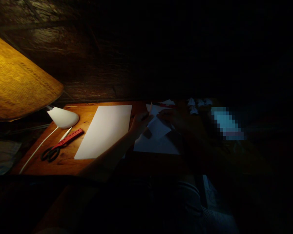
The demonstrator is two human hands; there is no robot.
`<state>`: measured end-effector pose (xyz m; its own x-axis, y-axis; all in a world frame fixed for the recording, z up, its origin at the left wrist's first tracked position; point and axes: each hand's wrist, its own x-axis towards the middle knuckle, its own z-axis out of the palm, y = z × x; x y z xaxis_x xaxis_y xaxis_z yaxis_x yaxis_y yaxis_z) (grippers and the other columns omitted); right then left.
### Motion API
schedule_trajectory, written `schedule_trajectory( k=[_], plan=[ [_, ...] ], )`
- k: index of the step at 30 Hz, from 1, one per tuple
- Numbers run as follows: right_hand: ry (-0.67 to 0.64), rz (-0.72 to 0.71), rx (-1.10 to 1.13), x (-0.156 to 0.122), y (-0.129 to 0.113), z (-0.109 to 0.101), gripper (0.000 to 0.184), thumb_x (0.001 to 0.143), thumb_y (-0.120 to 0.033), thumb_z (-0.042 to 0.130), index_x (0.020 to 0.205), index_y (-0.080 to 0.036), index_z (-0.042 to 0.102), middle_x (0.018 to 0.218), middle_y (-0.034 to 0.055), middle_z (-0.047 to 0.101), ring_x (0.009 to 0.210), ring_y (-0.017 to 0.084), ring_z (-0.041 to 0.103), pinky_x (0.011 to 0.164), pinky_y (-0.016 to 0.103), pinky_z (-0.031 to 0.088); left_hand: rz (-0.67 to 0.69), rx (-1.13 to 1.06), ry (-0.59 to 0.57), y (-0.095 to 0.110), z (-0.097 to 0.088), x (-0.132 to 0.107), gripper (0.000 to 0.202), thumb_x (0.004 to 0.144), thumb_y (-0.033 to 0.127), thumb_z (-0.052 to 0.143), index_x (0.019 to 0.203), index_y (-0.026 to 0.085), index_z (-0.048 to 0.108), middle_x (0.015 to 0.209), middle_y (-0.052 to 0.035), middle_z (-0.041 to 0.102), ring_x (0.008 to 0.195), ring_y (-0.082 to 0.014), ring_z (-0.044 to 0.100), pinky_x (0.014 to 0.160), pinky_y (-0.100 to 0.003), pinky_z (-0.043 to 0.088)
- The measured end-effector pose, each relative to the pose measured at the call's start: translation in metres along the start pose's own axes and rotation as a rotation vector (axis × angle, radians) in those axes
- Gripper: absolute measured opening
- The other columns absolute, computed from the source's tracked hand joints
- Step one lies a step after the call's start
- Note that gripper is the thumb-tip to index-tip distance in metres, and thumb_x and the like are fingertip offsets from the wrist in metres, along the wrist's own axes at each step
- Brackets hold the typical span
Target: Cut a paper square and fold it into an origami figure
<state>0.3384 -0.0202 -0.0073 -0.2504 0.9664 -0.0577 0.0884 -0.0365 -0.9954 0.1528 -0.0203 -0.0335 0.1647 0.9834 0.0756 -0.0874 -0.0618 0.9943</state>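
A folded piece of white paper (159,127) is held up above the table between my two hands. My left hand (139,121) pinches its left side, with the thumb near a raised, pointed flap. My right hand (172,117) is in deep shadow at the upper right of the paper, and its fingers appear closed on that edge. Beneath the hands lies a flat white sheet (158,148), partly shaded by them. Just behind are some white paper pieces (169,102) with a thin red object that I cannot make out.
Left of my hands lies a stack of white paper (107,130). Black-handled scissors (50,153), a red strip (69,137) and a white pen-like stick (66,133) lie near the lamp's white base (63,117). Several small folded paper shapes (192,105) and a blurred bright screen (227,123) are at right.
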Motion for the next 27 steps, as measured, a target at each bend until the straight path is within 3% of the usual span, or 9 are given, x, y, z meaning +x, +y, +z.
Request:
schedule_trajectory(
  k=[18,27],
  plan=[
    [0.027,-0.167,-0.186,0.003,-0.003,-0.002,0.041,0.071,-0.055,0.075,0.061,-0.019,0.058,0.062,-0.001,0.053,0.059,0.013,0.046,0.054,0.027,0.035,-0.001,0.03,-0.007,-0.003,-0.002,0.001,0.034,0.069,0.046,0.082,0.071,0.017,0.065,0.067,0.0011,0.061,0.066,-0.0129,0.056,0.057,-0.022,0.041],
    [0.176,-0.206,-0.238,0.011,0.006,-0.008,0.027,0.077,-0.037,0.072,0.059,-0.02,0.059,0.065,0.0025,0.06,0.065,0.016,0.054,0.061,0.029,0.04,-0.018,0.078,0.004,-0.006,-0.007,0.006,0.03,0.071,0.042,0.082,0.068,0.016,0.067,0.065,-0.0005,0.062,0.062,-0.0127,0.056,0.054,-0.024,0.042]
  ],
)
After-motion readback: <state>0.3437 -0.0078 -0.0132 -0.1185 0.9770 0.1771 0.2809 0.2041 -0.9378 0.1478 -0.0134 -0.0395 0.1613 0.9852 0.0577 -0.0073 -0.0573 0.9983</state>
